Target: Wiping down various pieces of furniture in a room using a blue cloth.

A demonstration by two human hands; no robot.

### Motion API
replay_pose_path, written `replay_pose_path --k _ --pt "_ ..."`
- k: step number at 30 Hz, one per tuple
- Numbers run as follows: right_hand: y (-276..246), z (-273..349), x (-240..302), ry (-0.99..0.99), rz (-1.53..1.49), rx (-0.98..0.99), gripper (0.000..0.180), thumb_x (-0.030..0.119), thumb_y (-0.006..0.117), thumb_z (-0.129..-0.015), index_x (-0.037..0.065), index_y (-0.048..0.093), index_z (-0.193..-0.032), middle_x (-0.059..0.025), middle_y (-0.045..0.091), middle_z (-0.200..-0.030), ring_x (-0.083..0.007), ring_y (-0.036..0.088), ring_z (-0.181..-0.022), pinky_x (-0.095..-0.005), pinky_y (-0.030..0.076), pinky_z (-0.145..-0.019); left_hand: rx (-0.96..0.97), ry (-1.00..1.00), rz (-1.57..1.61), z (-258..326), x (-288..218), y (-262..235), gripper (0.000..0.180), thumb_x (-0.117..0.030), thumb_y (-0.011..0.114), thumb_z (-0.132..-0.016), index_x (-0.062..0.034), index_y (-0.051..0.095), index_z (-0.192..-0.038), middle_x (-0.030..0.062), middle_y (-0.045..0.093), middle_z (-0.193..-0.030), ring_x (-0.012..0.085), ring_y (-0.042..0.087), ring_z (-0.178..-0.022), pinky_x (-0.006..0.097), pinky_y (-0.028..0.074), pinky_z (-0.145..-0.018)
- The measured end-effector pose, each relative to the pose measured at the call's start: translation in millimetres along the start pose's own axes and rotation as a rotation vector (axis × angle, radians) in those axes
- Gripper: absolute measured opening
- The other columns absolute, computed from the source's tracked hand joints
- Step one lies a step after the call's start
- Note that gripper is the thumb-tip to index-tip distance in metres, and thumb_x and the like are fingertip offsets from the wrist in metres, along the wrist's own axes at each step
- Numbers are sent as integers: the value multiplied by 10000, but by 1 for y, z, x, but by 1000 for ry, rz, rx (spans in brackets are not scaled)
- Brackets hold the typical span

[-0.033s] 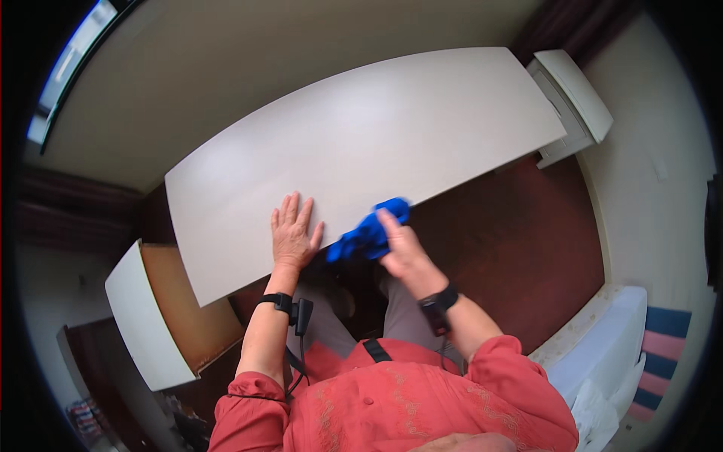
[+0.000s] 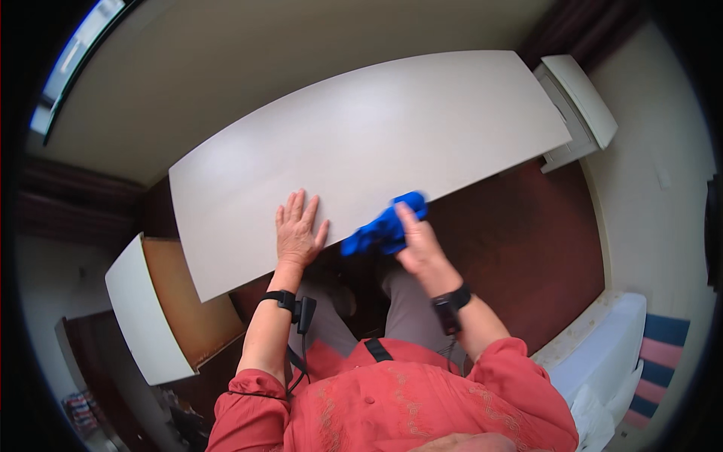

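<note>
Where the room's dull, pale wall [image 2: 188, 105] ends on the left and far right, dark curtains [image 2: 75, 200] hang, and before it stretches a long, smooth, off-white tabletop [image 2: 376, 135] (its outline bowed by the lens) above a dark red floor [image 2: 527, 248]. A soft gleam lies on the far part of the top.

The left hand [image 2: 297, 235] rests palm down near the tabletop's near edge, its fingers spread and pointing to the far side, with nothing held. To its right, the right hand [image 2: 422, 252] grips a bunched blue cloth [image 2: 384, 230], thumb uppermost and pointing far; the other fingers are mostly hidden, so how tightly they close cannot be told. The cloth lies across the near edge, partly over the top and partly beyond it on the person's side; how firmly it presses is unclear.

Both wrists wear black straps carrying small dark devices [image 2: 305, 315]. Legs in grey trousers [image 2: 410, 301] stand just on the near side of the edge, below the cloth. At the left, a white-fronted unit with a brown inside [image 2: 192, 297] stands beside the tabletop's near corner; a white cabinet [image 2: 584, 94] adjoins its right end. Farther right are a pale blue padded piece [image 2: 602, 343] and a striped textile [image 2: 659, 369].
</note>
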State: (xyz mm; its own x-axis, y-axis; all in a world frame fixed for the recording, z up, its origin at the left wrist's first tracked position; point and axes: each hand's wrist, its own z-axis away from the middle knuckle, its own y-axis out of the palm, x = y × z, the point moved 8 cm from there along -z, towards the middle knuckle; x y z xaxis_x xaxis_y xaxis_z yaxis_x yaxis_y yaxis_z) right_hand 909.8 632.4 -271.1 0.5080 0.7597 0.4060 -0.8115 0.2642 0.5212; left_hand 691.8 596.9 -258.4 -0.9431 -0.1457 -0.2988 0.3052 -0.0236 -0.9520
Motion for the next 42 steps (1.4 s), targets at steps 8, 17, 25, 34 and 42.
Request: replay_pose_path --k 8,17,25,34,42 --pt "-22 -12 198 -1044 1965 -367 571 387 706 -779 -29 560 -1142 -271 543 -1150 -425 525 -1034 -478 442 -891 -18 -4 41 -3 -33 3 570 -372 591 -845 -138 487 -1354 146 347 -1479 300 293 -1384 488 191 -1125" --pt "37 -36 54 -1071 2170 278 614 458 668 -796 47 556 -1239 -283 419 -1368 -482 359 -1272 -542 300 -1048 26 -21 43 8 -67 18 563 -402 567 -864 -134 486 -1352 157 339 -1477 305 287 -1383 501 200 -1123" --pt "36 -71 170 -1073 2177 119 569 402 709 -766 37 609 -1192 -257 482 -1334 -436 427 -1244 -474 334 -1062 100 -3 176 30 -117 -16 571 -348 589 -866 -123 451 -1372 162 291 -1498 316 250 -1397 512 176 -1127" --pt "93 -93 230 -1027 2150 205 783 533 698 -737 3 527 -1288 -208 525 -1310 -338 483 -1229 -387 365 -1061 -162 -195 114 47 -35 -140 677 -219 624 -874 -45 305 -1445 215 261 -1500 361 270 -1387 445 251 -1134" --pt "97 -84 193 -867 2017 199 732 540 696 -727 -53 615 -1149 -232 639 -1119 -348 622 -1039 -382 480 -923 -270 -408 -44 19 50 -121 599 -400 498 -937 -52 370 -1408 205 288 -1483 362 238 -1394 478 210 -1142"
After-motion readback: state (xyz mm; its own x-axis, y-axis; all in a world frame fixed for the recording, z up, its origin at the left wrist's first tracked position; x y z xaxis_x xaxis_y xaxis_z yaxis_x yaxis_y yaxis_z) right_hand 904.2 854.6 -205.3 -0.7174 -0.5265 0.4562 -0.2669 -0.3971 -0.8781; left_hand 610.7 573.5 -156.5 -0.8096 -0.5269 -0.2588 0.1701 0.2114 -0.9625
